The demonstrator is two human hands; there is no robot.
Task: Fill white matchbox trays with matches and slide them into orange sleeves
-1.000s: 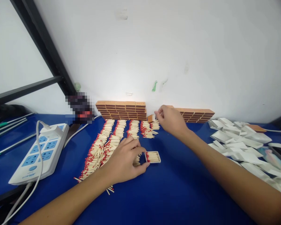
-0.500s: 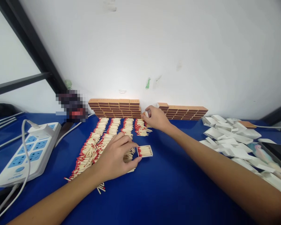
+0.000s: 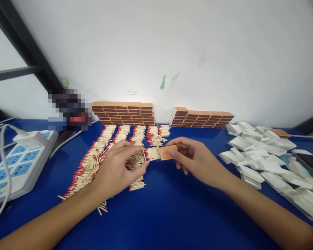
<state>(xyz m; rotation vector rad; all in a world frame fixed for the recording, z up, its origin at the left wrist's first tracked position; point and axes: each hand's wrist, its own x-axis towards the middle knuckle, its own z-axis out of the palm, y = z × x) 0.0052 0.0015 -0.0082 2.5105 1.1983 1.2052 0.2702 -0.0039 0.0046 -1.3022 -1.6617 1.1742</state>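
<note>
We work over a blue table [image 3: 172,218], with a heap of white trays [image 3: 258,147] at the right and loose rows of matches [image 3: 88,163] at the left. Two stacks of matchboxes, the left stack [image 3: 125,113] and the right stack [image 3: 202,118], stand along the wall with a gap between them. Our right hand [image 3: 195,156] holds the orange sleeve [image 3: 166,152] in a narrow pinch: the thumb lies over its right end, the index finger along its far side. Our left hand [image 3: 118,165] holds the filled tray [image 3: 151,153] at its left end, between thumb and fingertips. The tray lies between the two grips, its right end against the mouth of the sleeve; we cannot tell how far it enters. Inside the tray, the red match heads point toward our left hand
</note>
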